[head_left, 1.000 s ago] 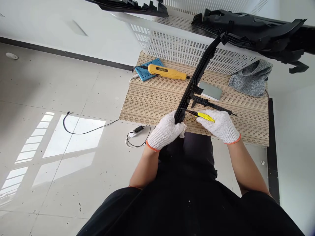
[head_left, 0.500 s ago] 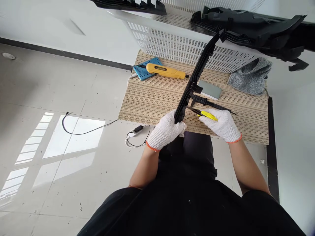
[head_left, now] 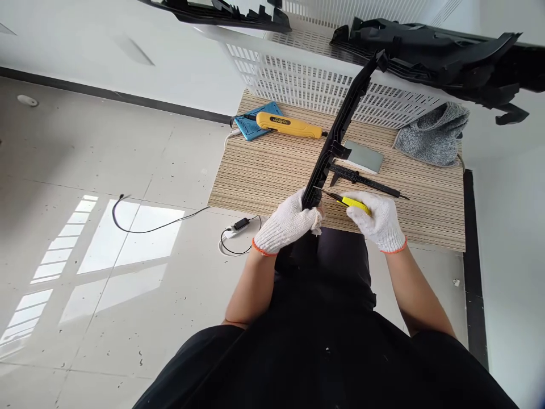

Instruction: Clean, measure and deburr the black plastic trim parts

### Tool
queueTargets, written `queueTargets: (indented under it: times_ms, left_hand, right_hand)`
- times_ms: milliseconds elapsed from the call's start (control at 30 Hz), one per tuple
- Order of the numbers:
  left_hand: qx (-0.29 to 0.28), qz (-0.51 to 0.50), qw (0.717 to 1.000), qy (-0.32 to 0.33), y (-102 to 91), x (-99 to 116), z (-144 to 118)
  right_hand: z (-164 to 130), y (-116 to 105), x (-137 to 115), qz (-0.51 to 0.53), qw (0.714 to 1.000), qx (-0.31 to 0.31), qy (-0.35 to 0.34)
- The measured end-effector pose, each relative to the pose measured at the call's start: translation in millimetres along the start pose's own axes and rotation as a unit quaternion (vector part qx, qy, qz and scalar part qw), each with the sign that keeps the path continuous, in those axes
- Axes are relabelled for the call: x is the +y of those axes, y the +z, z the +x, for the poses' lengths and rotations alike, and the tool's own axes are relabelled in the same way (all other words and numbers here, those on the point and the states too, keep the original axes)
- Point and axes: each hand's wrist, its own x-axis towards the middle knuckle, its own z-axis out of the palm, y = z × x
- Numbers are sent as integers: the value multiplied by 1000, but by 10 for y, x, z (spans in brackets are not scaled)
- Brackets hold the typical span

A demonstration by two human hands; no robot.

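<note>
— Hands, what do they hold?
— Left hand [head_left: 286, 224] is closed tight on the bottom of the long black bar [head_left: 340, 128]. It leans up toward the upper right.
— And the other?
— Right hand [head_left: 377, 218] grips a yellow knife [head_left: 351, 201]. Its tip points left, touching the bar just above the left fingers [head_left: 307, 215].

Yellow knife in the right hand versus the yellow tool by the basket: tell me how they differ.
The yellow knife is slim and gripped in the right hand, tip at the black strip. The yellow tool is thicker, lying untouched on the table, partly on a blue pad. Both are yellow with dark tips.
</note>
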Motion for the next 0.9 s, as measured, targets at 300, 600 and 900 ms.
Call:
queueTargets:
  times_ms: [300, 600, 900]
  left_hand:
    - [-13, -37, 999, 18, 12, -12, -3]
    - [0, -110, 994, 26, 27, -27, -34]
    - [-50, -275, 958, -55, 50, -140, 169]
  right_hand:
    - [-10, 116, 39, -93, 993, 77, -6]
    - [-57, 156, 70, -77, 990, 115, 19]
    - [-11, 93, 122, 80, 972, 148, 165]
